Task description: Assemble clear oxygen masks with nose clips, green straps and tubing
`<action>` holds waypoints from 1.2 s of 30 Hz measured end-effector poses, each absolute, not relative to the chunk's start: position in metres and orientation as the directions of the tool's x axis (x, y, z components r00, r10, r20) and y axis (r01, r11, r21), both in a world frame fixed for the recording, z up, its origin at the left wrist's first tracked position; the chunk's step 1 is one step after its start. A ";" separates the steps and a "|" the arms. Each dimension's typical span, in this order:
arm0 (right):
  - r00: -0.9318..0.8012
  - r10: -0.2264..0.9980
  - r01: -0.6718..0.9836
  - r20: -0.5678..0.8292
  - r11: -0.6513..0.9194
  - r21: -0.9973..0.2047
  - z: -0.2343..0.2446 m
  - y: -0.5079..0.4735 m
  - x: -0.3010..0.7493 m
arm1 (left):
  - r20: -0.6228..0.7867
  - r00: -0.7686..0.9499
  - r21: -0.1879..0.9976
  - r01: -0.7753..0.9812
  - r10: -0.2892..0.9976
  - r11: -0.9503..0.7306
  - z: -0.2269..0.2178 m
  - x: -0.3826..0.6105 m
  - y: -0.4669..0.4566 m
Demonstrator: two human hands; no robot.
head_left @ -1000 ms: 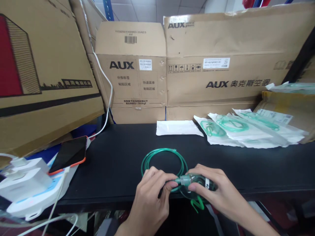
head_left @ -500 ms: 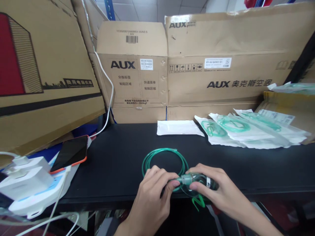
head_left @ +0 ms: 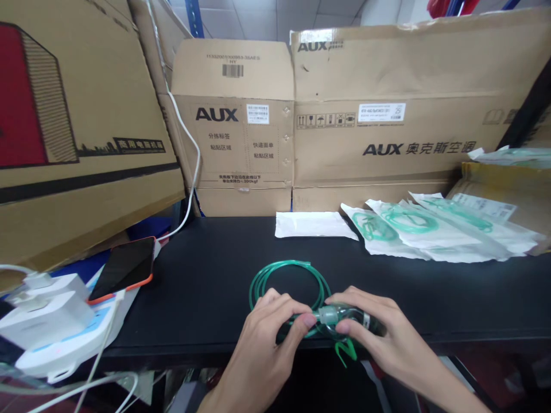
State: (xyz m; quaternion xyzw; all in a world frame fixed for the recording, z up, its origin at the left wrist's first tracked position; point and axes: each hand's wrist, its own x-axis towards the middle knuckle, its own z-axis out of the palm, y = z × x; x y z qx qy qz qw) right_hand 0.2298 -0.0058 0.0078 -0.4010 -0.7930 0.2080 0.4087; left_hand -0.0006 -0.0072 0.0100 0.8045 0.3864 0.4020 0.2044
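A coil of green tubing [head_left: 289,277] lies on the black table [head_left: 206,287] near its front edge. My left hand [head_left: 271,332] pinches the tubing where it meets a clear connector [head_left: 328,315]. My right hand [head_left: 379,338] is wrapped around a clear green-tinted mask [head_left: 348,319] joined to that connector. A green strap [head_left: 345,351] hangs below the mask over the table edge. Both hands are closed and almost touch each other.
Sealed bags with green tubing [head_left: 408,226] lie at the right rear beside a flat white bag [head_left: 312,225]. AUX cardboard boxes [head_left: 387,103] wall off the back. A phone in an orange case [head_left: 124,267], white chargers [head_left: 47,312] and cables sit at the left.
Both hands and the mask have stayed in the same spot. Only the view has shifted slightly.
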 end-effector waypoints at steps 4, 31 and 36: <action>-0.360 0.787 0.498 0.501 0.616 -0.610 0.005 -0.007 0.230 | 0.532 0.375 0.620 0.438 0.759 -0.652 0.010 -0.001 -0.008; -0.829 0.273 0.542 0.489 0.606 0.582 0.064 0.008 0.262 | 0.330 0.596 0.451 0.582 0.732 -0.677 0.033 -0.054 -0.017; -0.823 0.184 0.542 0.538 0.541 0.643 0.057 0.006 0.258 | 0.346 0.598 0.500 0.534 0.723 -0.682 0.025 -0.034 -0.017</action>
